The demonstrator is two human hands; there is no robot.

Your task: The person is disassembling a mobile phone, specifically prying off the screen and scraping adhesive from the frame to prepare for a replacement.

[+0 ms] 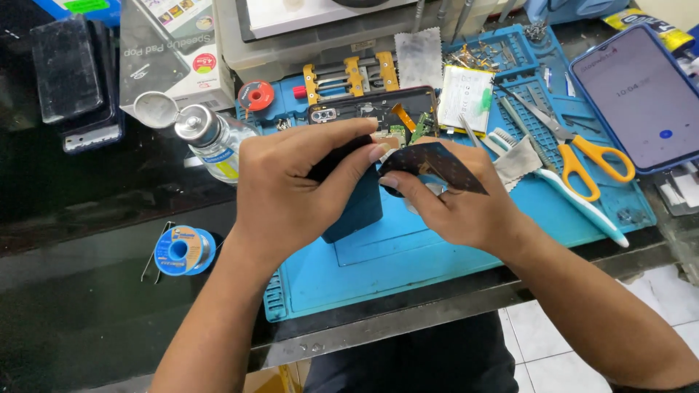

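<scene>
Both my hands meet over the blue work mat (pixel 408 255). My left hand (pixel 291 189) grips a dark teal phone back cover (pixel 357 207) that hangs down toward the mat. My right hand (pixel 455 207) pinches a thin black patterned sheet (pixel 437 164) at its left edge, next to my left fingertips. Just behind my hands lies an opened phone (pixel 371 109) with its circuit board and orange flex cable exposed. A white battery (pixel 466 91) lies to its right.
Yellow-handled scissors (pixel 582 156), a white-and-teal brush (pixel 575 200) and tweezers sit on the mat's right side. A lit phone (pixel 641 94) lies at far right. A small glass bottle (pixel 211 138), a blue solder spool (pixel 178 251) and a red spool (pixel 256 95) stand left.
</scene>
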